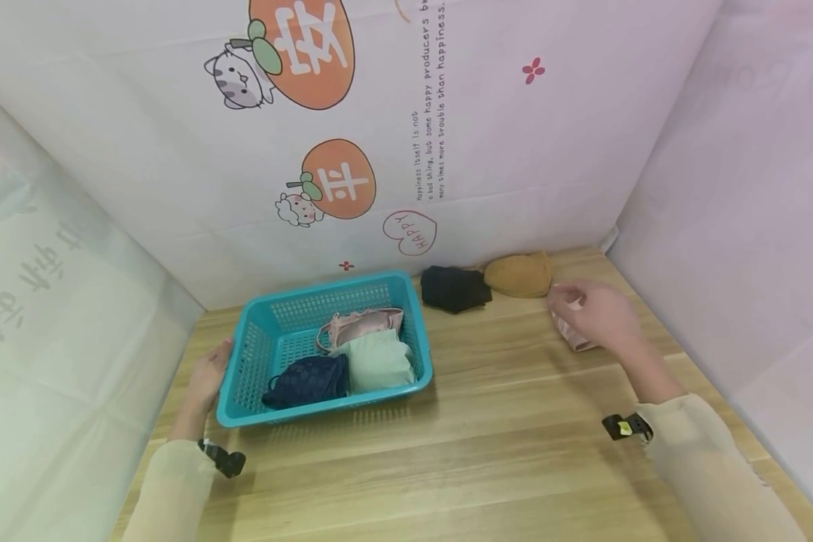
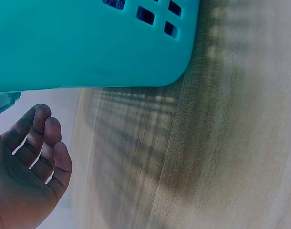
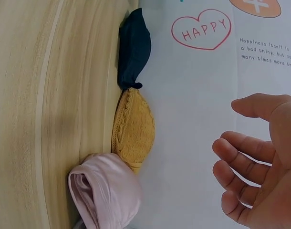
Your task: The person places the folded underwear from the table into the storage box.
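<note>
My left hand is at the left side of a teal plastic basket, right by its rim. In the left wrist view its fingers are loosely bent, apart from the basket wall. Inside the basket lie a pink bra, a pale green folded garment and a navy bra. My right hand hovers over a folded pink bra, its fingers relaxed and holding nothing. Beside that bra, along the back wall, are a mustard bra and a black folded bra.
Everything stands on a wood-grain table. A white printed sheet rises behind as a back wall, with pale side walls at left and right. The basket is left of centre, close to the back wall.
</note>
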Demonstrator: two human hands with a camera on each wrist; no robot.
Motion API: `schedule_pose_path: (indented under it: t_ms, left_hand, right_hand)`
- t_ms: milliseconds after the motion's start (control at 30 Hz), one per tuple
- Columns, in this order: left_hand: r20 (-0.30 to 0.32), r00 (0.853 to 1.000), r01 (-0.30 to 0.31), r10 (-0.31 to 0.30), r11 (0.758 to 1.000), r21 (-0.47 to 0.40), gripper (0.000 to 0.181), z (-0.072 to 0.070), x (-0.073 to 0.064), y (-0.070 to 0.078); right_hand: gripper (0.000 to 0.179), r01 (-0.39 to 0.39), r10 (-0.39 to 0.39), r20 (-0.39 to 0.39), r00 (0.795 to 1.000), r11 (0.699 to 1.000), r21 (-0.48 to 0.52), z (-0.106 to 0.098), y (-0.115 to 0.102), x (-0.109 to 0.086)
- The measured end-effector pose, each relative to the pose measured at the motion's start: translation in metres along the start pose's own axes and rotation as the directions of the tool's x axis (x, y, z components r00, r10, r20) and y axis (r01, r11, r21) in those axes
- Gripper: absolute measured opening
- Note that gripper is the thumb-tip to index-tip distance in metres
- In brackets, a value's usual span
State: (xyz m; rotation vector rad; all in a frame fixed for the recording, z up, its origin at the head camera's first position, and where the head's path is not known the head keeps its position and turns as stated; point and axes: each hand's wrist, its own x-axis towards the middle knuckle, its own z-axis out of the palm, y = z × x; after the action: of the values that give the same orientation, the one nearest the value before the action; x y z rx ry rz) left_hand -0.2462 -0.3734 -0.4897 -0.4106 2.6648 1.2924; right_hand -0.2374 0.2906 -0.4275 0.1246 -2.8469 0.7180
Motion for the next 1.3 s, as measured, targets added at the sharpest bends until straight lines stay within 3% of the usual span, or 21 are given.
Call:
schedule_pose_path:
  t_ms: [333,1300]
  left_hand:
    - [0.002,1.0,-0.003,0.003,1.0,-0.012,0.102,-0.001,0.0,-0.001]
    - [-0.008,1.0,-0.002,0.002,1.0,0.006,0.101,-0.001,-0.001,0.001]
  right_hand:
    - [0.045,-0.032,0.032,-0.003,0.999,0.999,-0.034,-0.002,0.016,0.0]
    - [0.069,-0.173,0.177,0.147,0.973,0.984,-0.037,0.006,0.065,0.009]
